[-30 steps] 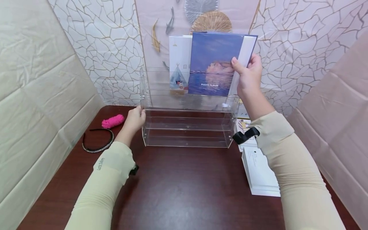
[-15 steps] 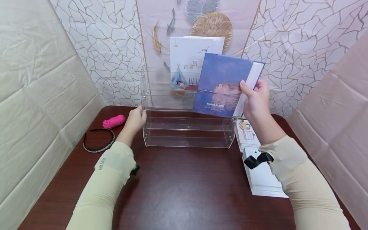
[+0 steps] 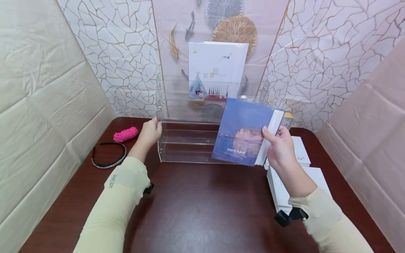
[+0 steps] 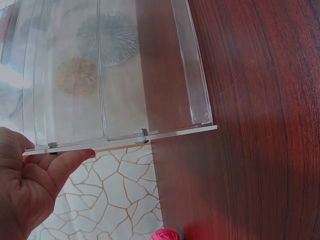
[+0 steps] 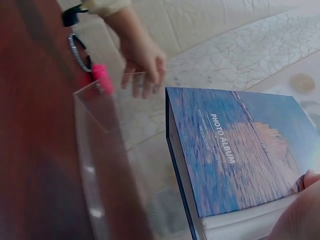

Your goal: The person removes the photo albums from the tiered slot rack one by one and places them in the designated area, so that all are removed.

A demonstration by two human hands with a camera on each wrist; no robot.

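Note:
In the head view, my right hand (image 3: 280, 146) pinches a blue photo album (image 3: 246, 131) at its white spine side, thumb on the front cover. The album is tilted, in front of the right part of a clear acrylic display rack (image 3: 186, 156), and its thick white page block shows in the right wrist view. My left hand (image 3: 150, 133) grips the rack's left side panel, thumb and fingers on either side of it, as the left wrist view shows. Higher up in the rack, a white album (image 3: 218, 68) with a tent drawing stands upright.
On the right lie white books (image 3: 280, 186), with another white book (image 3: 301, 153) behind them. A yellow-topped object (image 3: 287, 119) is partly hidden by the blue album. At left are pink yarn (image 3: 126, 134) and a black headband (image 3: 109, 166). Fabric walls surround the brown table (image 3: 196, 211).
My right hand has brought the blue album down and toward me from the rack's upper tier, tilting it and uncovering the white album. My left hand has stayed on the side panel.

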